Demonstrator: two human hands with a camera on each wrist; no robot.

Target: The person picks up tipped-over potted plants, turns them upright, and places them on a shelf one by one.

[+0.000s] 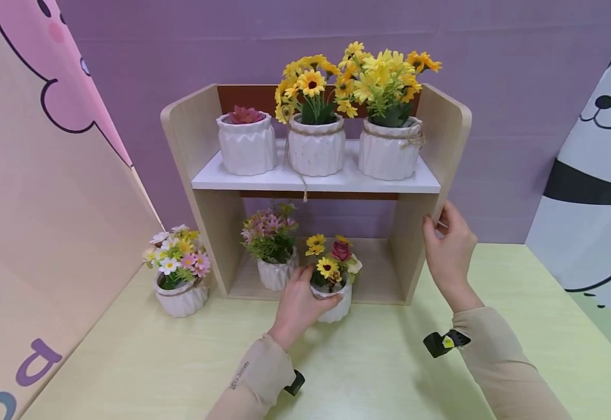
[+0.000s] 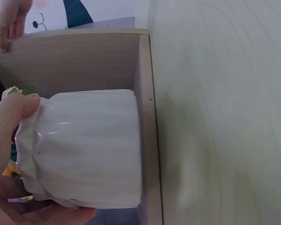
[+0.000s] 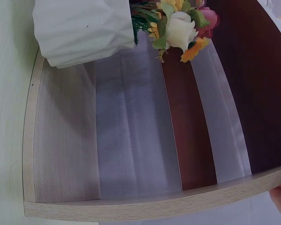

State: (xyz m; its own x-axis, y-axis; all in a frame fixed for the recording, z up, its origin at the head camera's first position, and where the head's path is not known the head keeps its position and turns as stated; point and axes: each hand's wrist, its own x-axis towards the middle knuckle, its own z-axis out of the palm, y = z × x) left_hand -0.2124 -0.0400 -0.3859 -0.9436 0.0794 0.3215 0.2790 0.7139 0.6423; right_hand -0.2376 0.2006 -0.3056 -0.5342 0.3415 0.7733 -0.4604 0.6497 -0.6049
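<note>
My left hand (image 1: 301, 303) grips the rim of a white ceramic pot (image 2: 84, 150) holding a red rose and yellow flowers (image 1: 331, 262). This pot is at the front edge of the shelf's lower level; whether its base touches the board I cannot tell. With thumb and fingers on either face, my right hand (image 1: 451, 248) pinches the front edge of the right side panel (image 3: 178, 199) of a small wooden shelf (image 1: 210, 239). Just left of the held pot, a white pot with pink flowers (image 1: 275, 273) stands on the lower level, partly behind my left hand.
On the upper white board (image 1: 284, 184) stand a succulent pot (image 1: 247, 146) and two pots of yellow flowers, one in the middle (image 1: 316, 149) and one at right (image 1: 389, 151). Outside the shelf's left side, another flower pot (image 1: 181, 298) stands on the pale table (image 1: 126, 361).
</note>
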